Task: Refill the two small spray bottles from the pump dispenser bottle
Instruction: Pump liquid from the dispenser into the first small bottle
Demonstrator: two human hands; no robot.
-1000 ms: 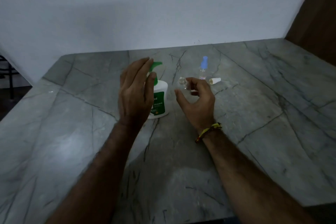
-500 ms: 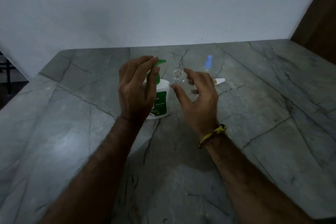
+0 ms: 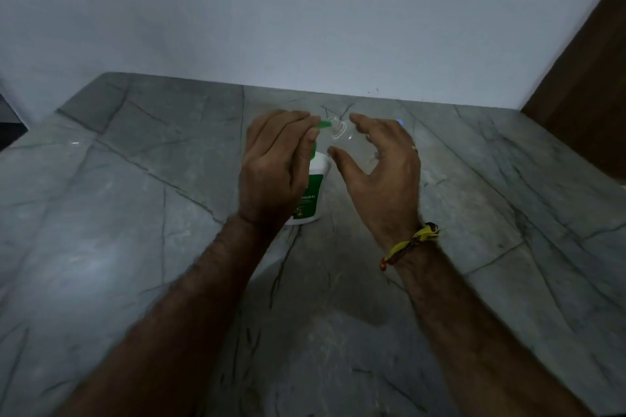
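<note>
Pump dispenser bottle [image 3: 313, 189] upright on grey marble counter [image 3: 135, 213], half hidden behind left hand [image 3: 274, 166].

Left hand curled over the green pump head [image 3: 326, 124]; only the spout tip and neck show, contact unclear. Right hand [image 3: 382, 169], just right of the dispenser, holds a small clear spray bottle [image 3: 342, 134], open mouth at the spout; glass faint, outline hard to trace. Blue cap [image 3: 399, 121] of a second bottle peeks behind right-hand fingers; its body is hidden. Yellow thread band [image 3: 411, 242] on right wrist.
</note>
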